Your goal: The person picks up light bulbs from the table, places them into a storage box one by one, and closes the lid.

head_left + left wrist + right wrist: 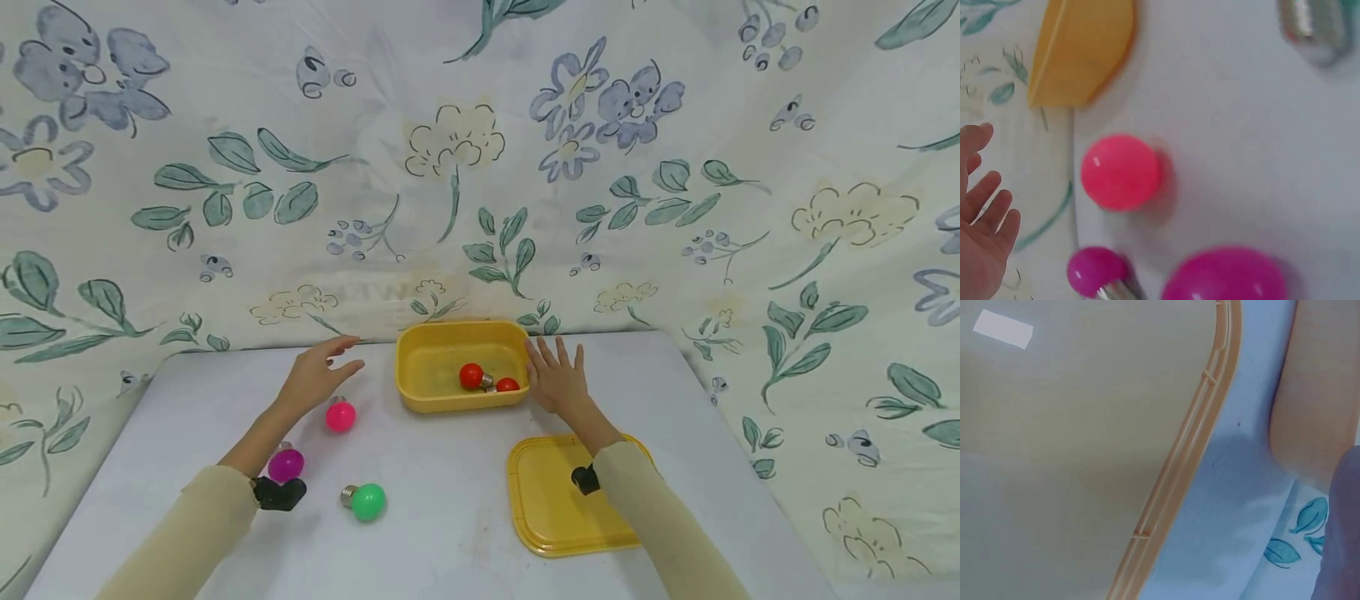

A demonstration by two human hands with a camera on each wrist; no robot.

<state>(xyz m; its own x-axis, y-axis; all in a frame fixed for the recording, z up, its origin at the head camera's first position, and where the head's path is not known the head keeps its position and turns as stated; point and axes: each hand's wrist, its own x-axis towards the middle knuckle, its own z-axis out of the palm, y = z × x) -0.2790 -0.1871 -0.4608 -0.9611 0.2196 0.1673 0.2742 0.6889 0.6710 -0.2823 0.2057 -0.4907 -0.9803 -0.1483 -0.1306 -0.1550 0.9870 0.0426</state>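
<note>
My left hand (318,377) hovers with loosely spread fingers left of a yellow plastic box (420,404), holding nothing. Just below it, a pink bulb (341,417) stands on the table. My right hand (557,379) has its fingers extended at the box's right end, fingertips right at the rim. Inside the box lie a red bulb (471,376) and another red bulb (507,384). A purple bulb (287,465) lies beside my left forearm. The left wrist view shows a second purple bulb (1094,271), hidden in the head view.
A green bulb (369,502) lies on its side at the front of the white table (442,467). The yellow lid (540,500) lies front right, partly under my right forearm. Behind the table hangs a floral cloth (360,167).
</note>
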